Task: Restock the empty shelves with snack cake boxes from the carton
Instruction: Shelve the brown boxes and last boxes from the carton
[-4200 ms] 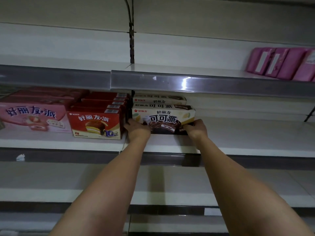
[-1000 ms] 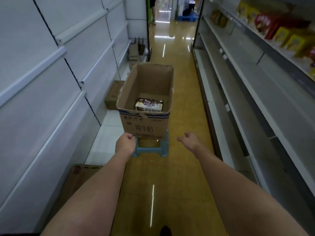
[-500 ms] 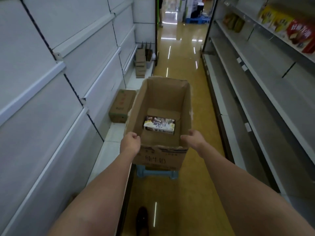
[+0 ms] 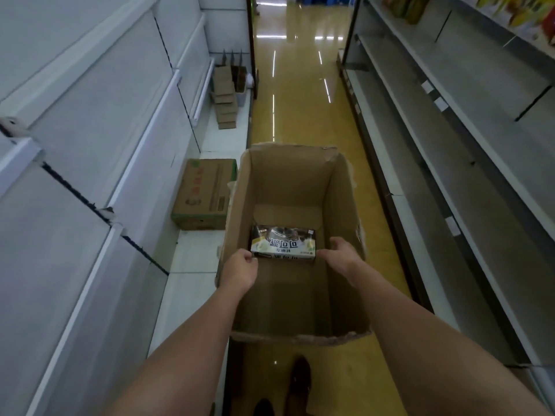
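Observation:
An open brown carton [image 4: 288, 181] stands in the aisle just in front of me. One snack cake box [image 4: 283, 243], white and dark brown, lies flat on its bottom. Both my arms reach down into the carton. My left hand [image 4: 240, 270] is at the box's left end with its fingers loosely curled. At the box's right end, my right hand [image 4: 342, 253] has its thumb pointing toward the box. I cannot tell whether either hand touches the box. The empty grey shelves [image 4: 450, 151] run along my right.
White shelving [image 4: 90, 130] lines the left side. A closed cardboard case [image 4: 204, 193] lies on its base ledge, and flattened cartons [image 4: 225, 97] stand further back. The yellow floor [image 4: 300, 85] stretches ahead. My shoes [image 4: 297, 382] show below the carton.
I have turned from the stocked shelf to the aisle and walked up to the carton. Both hands have gone from its near rim down inside, to the two ends of the box.

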The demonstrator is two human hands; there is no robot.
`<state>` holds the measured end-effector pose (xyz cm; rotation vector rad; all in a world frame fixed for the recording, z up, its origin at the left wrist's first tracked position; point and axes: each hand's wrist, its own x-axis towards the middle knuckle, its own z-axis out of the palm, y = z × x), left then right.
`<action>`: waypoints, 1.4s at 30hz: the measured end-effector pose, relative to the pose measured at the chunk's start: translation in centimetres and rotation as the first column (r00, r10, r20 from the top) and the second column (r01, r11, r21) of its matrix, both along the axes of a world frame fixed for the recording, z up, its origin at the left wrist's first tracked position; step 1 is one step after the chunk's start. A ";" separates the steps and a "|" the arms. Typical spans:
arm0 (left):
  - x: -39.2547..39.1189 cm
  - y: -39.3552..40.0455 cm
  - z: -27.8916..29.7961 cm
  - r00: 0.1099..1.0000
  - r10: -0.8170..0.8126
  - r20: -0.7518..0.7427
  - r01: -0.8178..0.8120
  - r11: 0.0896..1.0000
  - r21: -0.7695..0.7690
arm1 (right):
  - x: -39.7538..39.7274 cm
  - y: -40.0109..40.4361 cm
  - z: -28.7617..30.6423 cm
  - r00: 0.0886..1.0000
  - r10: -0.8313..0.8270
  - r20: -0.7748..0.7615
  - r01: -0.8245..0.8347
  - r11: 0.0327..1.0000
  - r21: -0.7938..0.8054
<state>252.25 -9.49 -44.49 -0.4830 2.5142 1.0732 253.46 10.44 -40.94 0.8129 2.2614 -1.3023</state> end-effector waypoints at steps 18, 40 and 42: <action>-13.2 3.8 -15.4 0.956 0.057 0.287 -0.066 0.998 0.022 | -16.6 4.2 -13.5 0.970 0.133 0.201 -0.132 0.991 -0.022; -15.1 10.3 -28.1 0.575 0.368 0.731 -0.816 0.319 0.481 | -20.7 3.5 -28.4 0.704 0.498 0.506 -0.691 0.643 0.330; -14.6 9.7 -27.8 0.601 0.331 0.728 -0.793 0.361 0.490 | -19.8 3.4 -27.8 0.714 0.484 0.506 -0.659 0.709 0.252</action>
